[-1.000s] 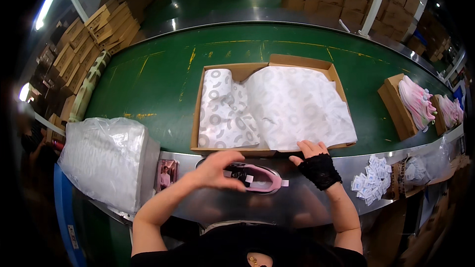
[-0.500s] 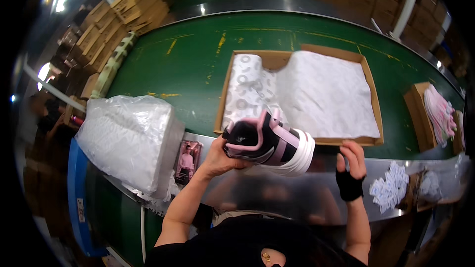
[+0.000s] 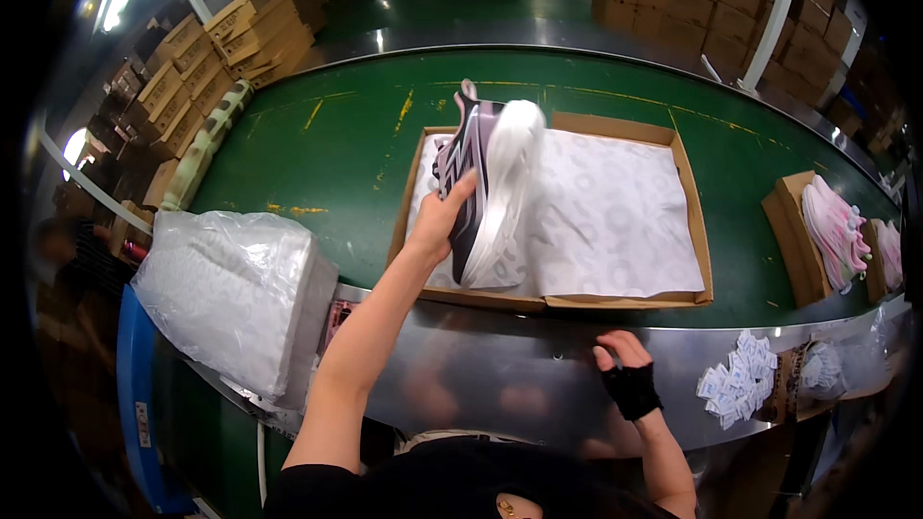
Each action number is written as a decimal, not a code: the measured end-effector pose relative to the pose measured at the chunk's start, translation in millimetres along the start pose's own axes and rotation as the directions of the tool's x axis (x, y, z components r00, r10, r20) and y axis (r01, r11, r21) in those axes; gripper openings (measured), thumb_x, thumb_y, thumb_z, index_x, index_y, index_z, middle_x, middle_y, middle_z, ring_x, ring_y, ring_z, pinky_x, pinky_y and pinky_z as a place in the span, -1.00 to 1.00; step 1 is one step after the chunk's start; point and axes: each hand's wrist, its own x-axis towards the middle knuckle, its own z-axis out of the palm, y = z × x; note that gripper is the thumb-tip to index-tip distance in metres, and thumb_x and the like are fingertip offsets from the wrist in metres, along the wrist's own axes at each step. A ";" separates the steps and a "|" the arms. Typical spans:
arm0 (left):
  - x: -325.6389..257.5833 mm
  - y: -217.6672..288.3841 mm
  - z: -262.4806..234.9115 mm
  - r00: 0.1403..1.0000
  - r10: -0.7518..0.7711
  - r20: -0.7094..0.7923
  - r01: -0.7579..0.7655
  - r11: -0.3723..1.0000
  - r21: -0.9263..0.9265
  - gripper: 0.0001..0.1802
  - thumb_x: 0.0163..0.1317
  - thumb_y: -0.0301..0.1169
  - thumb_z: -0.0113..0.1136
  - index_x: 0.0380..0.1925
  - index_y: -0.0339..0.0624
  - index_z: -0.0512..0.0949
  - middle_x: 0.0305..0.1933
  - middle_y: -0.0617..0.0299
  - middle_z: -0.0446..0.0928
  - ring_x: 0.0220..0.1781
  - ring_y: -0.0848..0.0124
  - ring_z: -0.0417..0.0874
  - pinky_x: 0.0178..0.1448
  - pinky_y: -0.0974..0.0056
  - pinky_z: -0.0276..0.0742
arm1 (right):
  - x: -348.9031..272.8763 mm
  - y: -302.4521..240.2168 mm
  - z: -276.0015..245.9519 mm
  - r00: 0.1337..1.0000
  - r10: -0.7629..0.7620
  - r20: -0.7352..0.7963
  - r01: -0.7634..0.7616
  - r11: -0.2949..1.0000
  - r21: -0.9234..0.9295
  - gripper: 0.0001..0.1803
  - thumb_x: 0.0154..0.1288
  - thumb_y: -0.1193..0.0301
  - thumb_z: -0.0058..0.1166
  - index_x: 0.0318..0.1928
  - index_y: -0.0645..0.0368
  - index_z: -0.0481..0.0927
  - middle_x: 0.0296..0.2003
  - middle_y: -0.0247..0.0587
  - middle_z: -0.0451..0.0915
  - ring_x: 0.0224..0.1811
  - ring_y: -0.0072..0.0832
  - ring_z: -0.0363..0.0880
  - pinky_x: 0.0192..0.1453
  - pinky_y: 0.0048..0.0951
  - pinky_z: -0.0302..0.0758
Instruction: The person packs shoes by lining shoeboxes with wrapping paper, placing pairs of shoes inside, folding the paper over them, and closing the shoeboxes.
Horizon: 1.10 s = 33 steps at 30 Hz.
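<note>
My left hand (image 3: 442,219) grips a pink, purple and black sneaker (image 3: 488,183) with a thick white sole, held on its side inside the left part of an open cardboard box (image 3: 690,194). The box is lined with white patterned tissue paper (image 3: 606,211) and sits on the green conveyor belt (image 3: 317,163). My right hand (image 3: 623,365), in a black fingerless glove, rests with fingers spread on the shiny metal ledge (image 3: 490,375) in front of the belt, holding nothing.
A plastic-wrapped stack of white paper (image 3: 231,293) lies at the left. Another open box with pink sneakers (image 3: 835,231) rides the belt at right. Small white packets (image 3: 735,384) lie on the ledge. Stacked cardboard boxes (image 3: 192,67) line the far side.
My left hand lifted the sneaker from the metal ledge and carried it forward into the box. My right hand dropped from the box edge onto the ledge.
</note>
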 end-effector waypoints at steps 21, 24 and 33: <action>-43.6 -7.5 -99.8 0.928 -0.006 -0.373 0.022 0.999 0.037 -0.38 0.22 0.01 -0.13 0.02 -0.37 0.27 -0.08 0.05 0.45 -0.01 0.26 0.43 0.03 0.20 0.33 | 119.4 -2.7 98.6 0.986 -0.124 0.113 0.167 0.753 -0.636 -0.36 0.03 0.52 -0.09 0.19 -0.13 0.18 0.18 -0.04 0.15 0.19 -0.04 0.09 0.07 0.19 0.13; -45.8 -25.5 -86.3 0.965 -0.116 -0.235 0.128 0.991 0.036 -0.29 0.18 0.07 -0.10 0.02 -0.42 0.26 -0.05 0.06 0.43 0.00 0.29 0.41 0.05 0.23 0.29 | 112.9 9.3 110.8 0.969 -0.213 0.121 0.235 0.662 -0.712 -0.45 0.12 0.51 -0.24 0.17 -0.15 0.21 0.17 0.00 0.17 0.18 0.02 0.10 0.09 0.22 0.11; -29.6 -39.4 -95.4 0.903 -0.423 -0.082 0.430 0.881 0.196 -0.13 -0.11 0.20 0.09 0.16 -0.05 0.21 0.19 -0.05 0.21 0.25 0.05 0.13 0.16 -0.32 -0.10 | 124.8 -10.3 87.4 0.945 -0.227 0.235 0.327 0.659 -0.677 -0.37 -0.02 0.56 -0.12 0.16 -0.09 0.24 0.17 -0.02 0.19 0.20 -0.02 0.12 0.08 -0.05 0.22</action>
